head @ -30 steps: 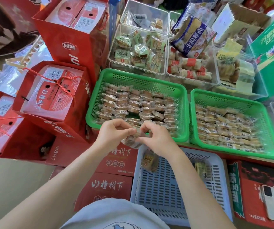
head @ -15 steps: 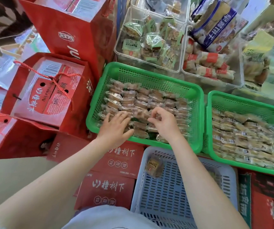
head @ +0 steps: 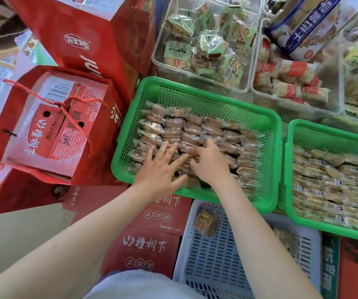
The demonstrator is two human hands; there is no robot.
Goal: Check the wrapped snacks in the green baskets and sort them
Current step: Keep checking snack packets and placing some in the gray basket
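The left green basket (head: 195, 93) holds rows of brown wrapped snacks (head: 195, 126) in clear packets. My left hand (head: 160, 169) lies on the near rows with fingers spread and straight. My right hand (head: 211, 164) is beside it, fingertips curled down onto a packet among the rows, thumb pointing away; what its fingers enclose is partly hidden. The right green basket (head: 324, 130) is filled with paler yellow wrapped snacks (head: 335, 182), and neither hand touches it.
A pale blue slotted crate (head: 217, 266) sits below the baskets with a single brown snack (head: 206, 219) in it. Red gift bags (head: 50, 126) stand at the left. Clear bins of other packaged snacks (head: 201, 39) line the back. Red boxes (head: 145, 249) lie near my lap.
A second ago both hands held one snack above the near rim. They have since moved into the left green basket, and the left hand's fingers have spread over the rows.
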